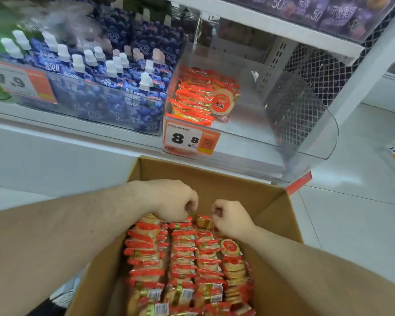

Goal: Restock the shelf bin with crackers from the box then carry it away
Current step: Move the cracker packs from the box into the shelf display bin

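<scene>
Two hands are curled over the far end of the cracker rows, lower centre of the frame.

Cracker packs point(187, 258) in the box point(214, 179) are pinched by left hand point(173, 201) and right hand point(230, 218), apparently for lifting; the shelf bin point(301, 124), upper right, is mostly bare.
</scene>
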Motion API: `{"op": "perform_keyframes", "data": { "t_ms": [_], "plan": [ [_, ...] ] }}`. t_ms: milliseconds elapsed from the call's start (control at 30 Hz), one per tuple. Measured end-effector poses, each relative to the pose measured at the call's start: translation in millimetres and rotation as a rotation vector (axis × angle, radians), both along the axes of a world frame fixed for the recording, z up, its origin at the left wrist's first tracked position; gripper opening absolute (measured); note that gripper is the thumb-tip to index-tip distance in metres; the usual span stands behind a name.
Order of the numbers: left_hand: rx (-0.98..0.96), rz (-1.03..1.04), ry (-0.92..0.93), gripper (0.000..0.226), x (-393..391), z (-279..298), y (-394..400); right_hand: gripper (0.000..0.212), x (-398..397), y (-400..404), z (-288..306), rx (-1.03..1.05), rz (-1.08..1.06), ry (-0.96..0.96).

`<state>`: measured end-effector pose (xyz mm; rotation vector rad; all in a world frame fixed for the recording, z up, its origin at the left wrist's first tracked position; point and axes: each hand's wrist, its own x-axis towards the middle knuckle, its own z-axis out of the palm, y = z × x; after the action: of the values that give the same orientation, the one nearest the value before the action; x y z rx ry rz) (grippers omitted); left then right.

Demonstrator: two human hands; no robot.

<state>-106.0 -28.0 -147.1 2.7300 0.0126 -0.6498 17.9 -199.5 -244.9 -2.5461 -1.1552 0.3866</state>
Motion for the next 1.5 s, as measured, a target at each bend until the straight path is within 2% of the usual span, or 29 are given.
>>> {"op": "perform_keyframes", "data": {
  "t_ms": [67,133,167,300,333,400,467,533,600,700,733,800,900,933,967,1033,1100,1133,1167,1233,1267,1333,1400,1500],
  "plan": [
    [-0.017,0.013,0.006,0.030,2,-4,2,0.012,18,-8,-47,-0.191,-0.198,0.191],
    [-0.033,0.039,0.008,0.030,3,-8,4,0.015,25,-15,-84,-0.291,-0.301,0.273],
    [-0.043,0.053,0.017,0.029,2,-11,5,0.018,24,-18,-99,-0.335,-0.307,0.303],
    [-0.078,0.081,0.096,0.033,-3,-24,7,0.055,11,-22,-142,-0.526,-0.220,0.446],
    [-0.082,0.085,0.115,0.034,-5,-27,7,0.058,8,-21,-150,-0.572,-0.192,0.449],
    [-0.084,0.095,0.144,0.034,-7,-32,10,0.056,4,-23,-163,-0.598,-0.154,0.331],
    [-0.091,0.121,0.159,0.033,-7,-35,13,0.043,1,-26,-162,-0.506,-0.224,0.207],
    [-0.112,0.167,0.159,0.032,-7,-33,14,0.031,2,-26,-150,-0.430,-0.309,0.164],
    [-0.154,0.242,0.143,0.030,-6,-32,13,0.021,6,-21,-129,-0.340,-0.396,0.249],
    [-0.234,0.419,0.146,0.025,-1,-31,13,0.020,17,-7,-87,-0.163,-0.488,0.364],
    [-0.292,0.505,0.166,0.026,0,-30,13,0.020,20,-2,-70,-0.055,-0.532,0.456],
    [-0.478,0.761,0.255,0.042,0,-28,10,0.024,19,8,-36,0.181,-0.557,0.785],
    [-0.788,1.107,0.403,0.065,-3,-25,4,0.034,10,20,3,0.392,-0.435,1.210],
    [-0.869,1.166,0.415,0.062,-3,-24,1,0.032,4,24,11,0.430,-0.368,1.301],
    [-0.936,1.198,0.389,0.048,-2,-24,-1,0.028,0,27,16,0.455,-0.308,1.378],
    [-0.987,1.208,0.272,0.010,-1,-25,-2,0.019,-2,31,19,0.496,-0.221,1.525],
    [-0.958,1.187,0.148,0.022,-2,-30,3,0.018,4,29,8,0.530,-0.245,1.639],
    [-0.905,1.149,0.098,0.030,-2,-34,9,0.020,9,26,-2,0.509,-0.336,1.614],
    [-0.824,1.109,0.062,0.039,-3,-35,12,0.018,15,22,-18,0.450,-0.476,1.511],
    [-0.717,1.025,0.020,0.051,-6,-36,16,0.011,23,8,-60,0.203,-0.752,1.135],
    [-0.698,0.986,0.014,0.053,-6,-37,17,0.012,25,1,-83,0.054,-0.823,0.935],
    [-0.685,0.930,0.020,0.054,-5,-38,18,0.015,26,-12,-122,-0.183,-0.786,0.648],
    [-0.667,0.886,0.037,0.055,-4,-39,17,0.019,25,-18,-149,-0.358,-0.669,0.483],
    [-0.631,0.839,0.057,0.055,-2,-43,17,0.029,16,-18,-159,-0.435,-0.630,0.423]
  ]
}}
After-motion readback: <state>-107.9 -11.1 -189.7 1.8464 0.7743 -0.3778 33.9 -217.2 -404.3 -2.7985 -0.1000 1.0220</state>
